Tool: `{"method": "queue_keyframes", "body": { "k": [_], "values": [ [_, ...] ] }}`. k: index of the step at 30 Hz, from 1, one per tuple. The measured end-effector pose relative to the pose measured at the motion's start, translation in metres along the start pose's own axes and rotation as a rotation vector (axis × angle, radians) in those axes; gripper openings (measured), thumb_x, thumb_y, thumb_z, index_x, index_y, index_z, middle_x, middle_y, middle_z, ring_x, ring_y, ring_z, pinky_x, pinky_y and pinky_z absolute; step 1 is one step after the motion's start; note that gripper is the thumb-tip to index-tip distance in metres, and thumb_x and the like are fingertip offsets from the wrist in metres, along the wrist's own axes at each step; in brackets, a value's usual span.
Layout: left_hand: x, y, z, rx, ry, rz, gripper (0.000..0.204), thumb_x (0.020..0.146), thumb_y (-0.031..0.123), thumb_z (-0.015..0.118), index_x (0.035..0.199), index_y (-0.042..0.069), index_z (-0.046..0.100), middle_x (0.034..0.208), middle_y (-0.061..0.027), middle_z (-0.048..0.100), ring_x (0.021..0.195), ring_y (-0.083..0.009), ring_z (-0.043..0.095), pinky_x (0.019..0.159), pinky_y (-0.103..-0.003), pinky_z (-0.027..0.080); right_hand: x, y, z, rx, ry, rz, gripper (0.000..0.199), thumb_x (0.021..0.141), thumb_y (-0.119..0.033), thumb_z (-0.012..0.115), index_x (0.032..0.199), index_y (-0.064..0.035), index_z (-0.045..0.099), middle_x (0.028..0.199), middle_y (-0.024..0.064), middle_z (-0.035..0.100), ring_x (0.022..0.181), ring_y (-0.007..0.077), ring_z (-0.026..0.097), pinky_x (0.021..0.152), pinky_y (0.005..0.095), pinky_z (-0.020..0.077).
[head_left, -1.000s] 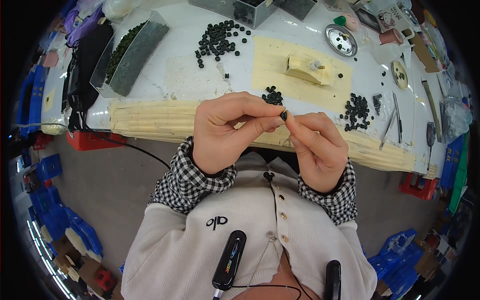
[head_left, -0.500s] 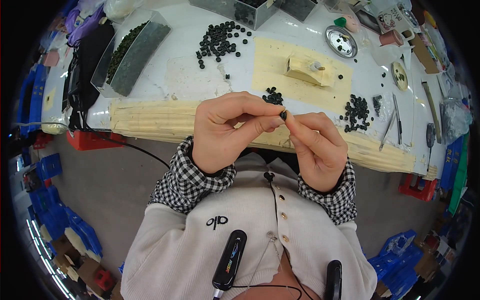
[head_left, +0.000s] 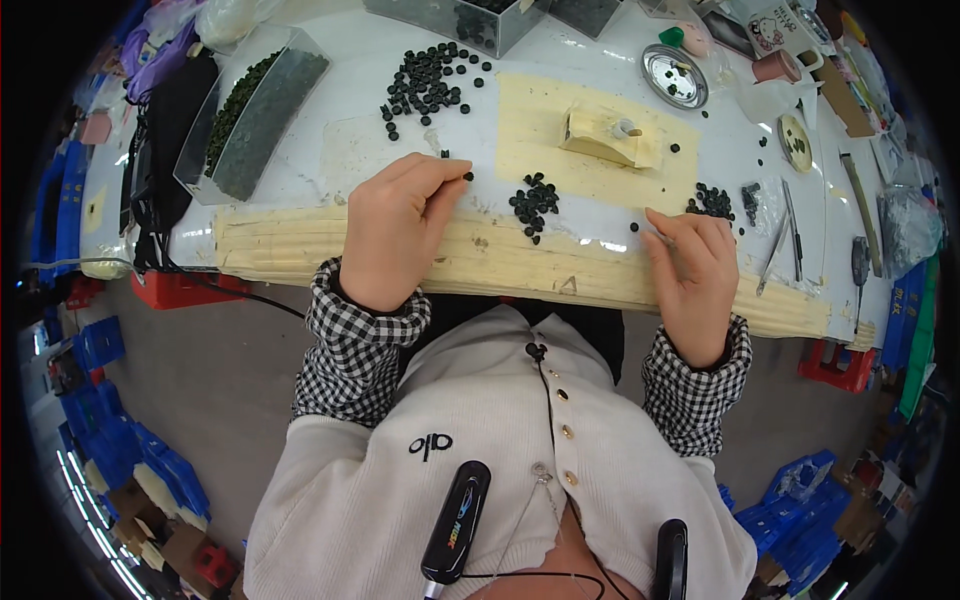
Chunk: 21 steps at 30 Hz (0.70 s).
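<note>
My left hand [head_left: 392,228] is over the table to the left of the middle. Its thumb and forefinger are closed in a pinch on a small black round part [head_left: 468,176]. Another black part lies just beyond those fingertips. On the right, my right hand [head_left: 697,268] is at the table's front edge, thumb and forefinger apart with nothing between them. A single black round part [head_left: 634,227] lies just left of its fingertips. Between my hands sits a small pile of black parts [head_left: 534,203]. A second pile [head_left: 710,200] is partly hidden behind my right hand's fingers.
A larger spread of black parts [head_left: 425,80] lies farther back. A cream block with a peg [head_left: 612,137] stands on a yellow sheet [head_left: 520,110]. At left is a clear bin [head_left: 262,130]; at right are a round metal dish [head_left: 675,76], tweezers [head_left: 775,250] and a screwdriver [head_left: 859,270].
My hands were together at the middle, holding a small black part between their fingertips. Now they are apart: the left has moved left, the right has moved right with its fingers parted.
</note>
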<state>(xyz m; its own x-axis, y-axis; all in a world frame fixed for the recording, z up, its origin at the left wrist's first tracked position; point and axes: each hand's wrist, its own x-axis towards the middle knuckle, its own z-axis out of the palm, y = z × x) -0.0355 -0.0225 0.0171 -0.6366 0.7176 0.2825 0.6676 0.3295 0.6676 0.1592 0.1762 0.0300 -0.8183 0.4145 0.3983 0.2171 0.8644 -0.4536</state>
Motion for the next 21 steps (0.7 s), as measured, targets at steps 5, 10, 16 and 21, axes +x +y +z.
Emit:
{"method": "queue_keyframes", "body": {
  "k": [5,10,16,21],
  "values": [
    [0.004,-0.001,0.004,-0.080,0.201,0.006,0.020,0.081,-0.004,0.064,0.101,0.001,0.066,0.085,-0.0131,0.065,0.065,-0.0213,0.063,0.059,-0.028,0.050,-0.002,0.001,0.013,-0.052,0.033,-0.054,0.018,0.071,-0.003,0.073,0.089,-0.0043,0.068,0.077,0.0047,0.058,0.077,0.0233,0.052,0.071,0.0342,0.0404],
    [-0.002,-0.006,-0.005,-0.093,0.229,-0.047,0.018,0.082,-0.004,0.063,0.099,0.000,0.066,0.084,-0.0112,0.065,0.066,-0.0183,0.063,0.060,-0.027,0.050,0.001,-0.001,0.013,-0.030,0.035,-0.039,0.013,0.070,-0.001,0.072,0.081,-0.0035,0.064,0.076,0.0056,0.057,0.077,0.0245,0.053,0.071,0.0343,0.0401],
    [-0.008,-0.008,-0.005,-0.147,0.125,-0.081,0.019,0.081,-0.003,0.064,0.099,0.002,0.067,0.083,-0.0109,0.064,0.066,-0.0187,0.062,0.059,-0.027,0.049,0.000,-0.003,0.015,0.022,0.027,-0.035,0.014,0.071,0.002,0.070,0.080,-0.0025,0.060,0.078,0.0067,0.060,0.076,0.0257,0.053,0.070,0.0348,0.0403],
    [0.001,-0.004,-0.005,0.003,0.001,0.042,0.020,0.081,-0.002,0.062,0.100,0.004,0.067,0.085,-0.0106,0.059,0.071,-0.0232,0.059,0.062,-0.031,0.048,-0.003,-0.004,0.017,0.103,0.126,-0.033,0.016,0.071,0.006,0.068,0.082,-0.0010,0.059,0.081,0.0085,0.063,0.073,0.0267,0.055,0.067,0.0346,0.0425]
  ]
}}
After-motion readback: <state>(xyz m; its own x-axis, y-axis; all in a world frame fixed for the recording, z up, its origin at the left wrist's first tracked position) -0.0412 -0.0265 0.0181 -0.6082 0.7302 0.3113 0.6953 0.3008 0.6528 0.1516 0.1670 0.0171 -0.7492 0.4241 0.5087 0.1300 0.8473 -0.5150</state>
